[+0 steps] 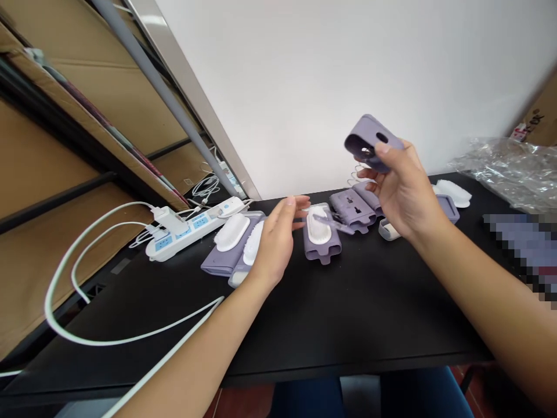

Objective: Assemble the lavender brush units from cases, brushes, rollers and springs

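Purple shell (368,131) gripped in raised right hand (404,188), left hand (278,235) lower, fingers outstretched

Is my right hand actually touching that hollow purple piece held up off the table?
Touching. The head view shows it plainly: the right hand grips the hollow purple piece, with the thumb against its outside.

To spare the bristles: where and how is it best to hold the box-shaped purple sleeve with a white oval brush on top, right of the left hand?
Probably pinch both long sides of the purple sleeve, coming from above with the left hand. It lies flat, white brush up, so gripping there avoids the bristles; the near end is hollow, so squeeze lightly.
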